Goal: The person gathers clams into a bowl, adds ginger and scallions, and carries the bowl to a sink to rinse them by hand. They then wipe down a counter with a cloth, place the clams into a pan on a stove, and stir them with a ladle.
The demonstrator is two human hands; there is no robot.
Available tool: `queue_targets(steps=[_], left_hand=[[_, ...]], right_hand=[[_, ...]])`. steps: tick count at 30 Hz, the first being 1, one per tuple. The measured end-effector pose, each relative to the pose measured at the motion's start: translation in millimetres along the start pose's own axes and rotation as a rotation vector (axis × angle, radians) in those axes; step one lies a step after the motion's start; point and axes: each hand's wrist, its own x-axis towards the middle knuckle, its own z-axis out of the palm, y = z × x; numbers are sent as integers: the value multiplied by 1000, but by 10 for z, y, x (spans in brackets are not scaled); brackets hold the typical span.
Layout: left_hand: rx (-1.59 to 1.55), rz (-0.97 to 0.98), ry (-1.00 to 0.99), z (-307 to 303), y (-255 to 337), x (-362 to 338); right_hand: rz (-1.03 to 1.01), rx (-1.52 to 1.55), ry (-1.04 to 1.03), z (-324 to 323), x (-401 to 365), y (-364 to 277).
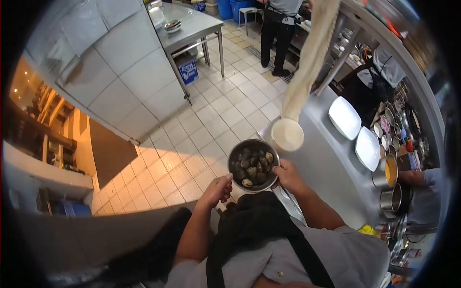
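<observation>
A round metal bowl full of dark clams is held in front of my apron. My left hand grips its rim at the lower left, fingers curled, and my right hand grips the right side with the thumb over the rim. A couple of the clams look paler than the others. Just beyond the bowl, at the corner of the steel counter, stands a cream-coloured round container. A long pale cloth hangs down behind that container.
Two white square dishes sit on the counter, with metal pots beside them. Co-workers stand at the back and across the counter. A steel table is at the back left; tiled floor lies between.
</observation>
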Motion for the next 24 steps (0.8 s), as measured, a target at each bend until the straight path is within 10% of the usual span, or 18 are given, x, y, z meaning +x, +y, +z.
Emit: queue_targets(steps=[24], left_hand=[[-146, -309, 133, -2012, 2475, 2771]], right_hand=[[187, -136, -305, 757, 4609, -1210]])
